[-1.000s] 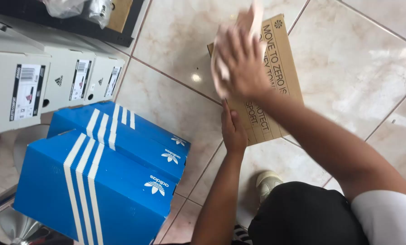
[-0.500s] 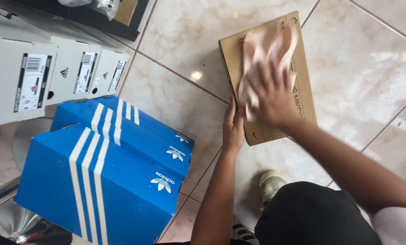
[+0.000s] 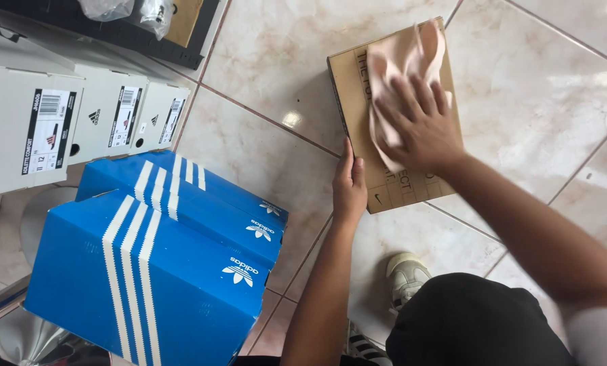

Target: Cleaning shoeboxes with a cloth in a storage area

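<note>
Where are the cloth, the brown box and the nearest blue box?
cloth (image 3: 412, 57), head view, its upper folds
brown box (image 3: 349, 88), head view, bare lid near left edge
blue box (image 3: 141, 285), head view, its striped top
</note>
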